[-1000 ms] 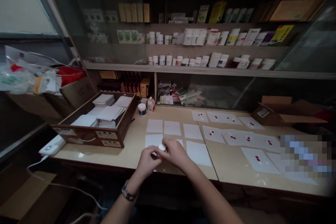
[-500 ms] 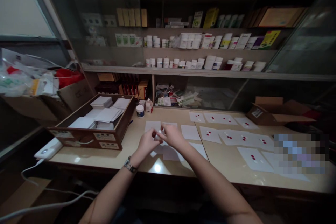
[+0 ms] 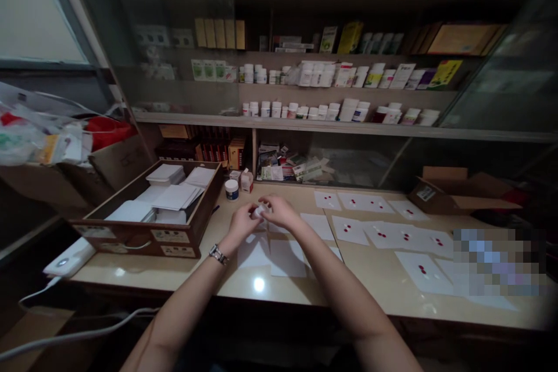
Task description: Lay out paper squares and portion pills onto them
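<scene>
A small white container is held above white sheets on a counter, seemingly pinched by the left hand and touched by the right hand. Opening or closing seems underway; steady support is called for. Its facing and long axis cannot be told.

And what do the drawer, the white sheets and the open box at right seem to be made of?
Drawer: probably wood, perhaps varnished; brown, board-like walls.
White sheets: likely paper; matte, thin, lying flat.
Open box: likely cardboard; dull brown, with flaps folded out.
</scene>
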The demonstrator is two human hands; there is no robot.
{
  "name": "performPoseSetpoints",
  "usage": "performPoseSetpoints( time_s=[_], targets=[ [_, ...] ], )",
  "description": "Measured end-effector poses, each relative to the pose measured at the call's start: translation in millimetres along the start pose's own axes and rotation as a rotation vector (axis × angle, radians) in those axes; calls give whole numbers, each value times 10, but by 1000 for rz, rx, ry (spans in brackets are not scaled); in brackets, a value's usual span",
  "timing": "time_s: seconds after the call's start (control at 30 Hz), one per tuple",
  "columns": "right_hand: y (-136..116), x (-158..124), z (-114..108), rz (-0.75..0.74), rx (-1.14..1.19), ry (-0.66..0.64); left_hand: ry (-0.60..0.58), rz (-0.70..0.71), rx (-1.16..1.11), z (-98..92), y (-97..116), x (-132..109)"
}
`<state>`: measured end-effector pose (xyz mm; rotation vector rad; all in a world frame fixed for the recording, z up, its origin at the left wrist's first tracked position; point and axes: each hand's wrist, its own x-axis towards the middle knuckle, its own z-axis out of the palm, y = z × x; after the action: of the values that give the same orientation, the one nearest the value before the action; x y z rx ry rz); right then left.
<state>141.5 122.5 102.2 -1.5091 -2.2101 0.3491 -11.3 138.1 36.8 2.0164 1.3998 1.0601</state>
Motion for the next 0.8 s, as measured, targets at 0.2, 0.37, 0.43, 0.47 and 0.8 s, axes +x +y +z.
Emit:
performPoseSetpoints(
  time_s=[0.2, 0.37, 0.43, 0.47, 0.8],
  targets=[
    [-70, -269, 71, 176, -70, 38, -54, 53, -8, 8, 11, -168],
    [-22, -425, 100, -18, 71, 82, -127, 83, -24, -25, 60, -223],
    [-7, -426, 117, 65, 14, 114, -126, 84, 15, -27, 68, -228],
    [1, -416, 134, 133, -32, 113, -123, 94, 39, -28, 70, -232],
    [166, -375, 339, 45, 288, 205, -98, 82, 60, -47, 55, -228]
  ],
)
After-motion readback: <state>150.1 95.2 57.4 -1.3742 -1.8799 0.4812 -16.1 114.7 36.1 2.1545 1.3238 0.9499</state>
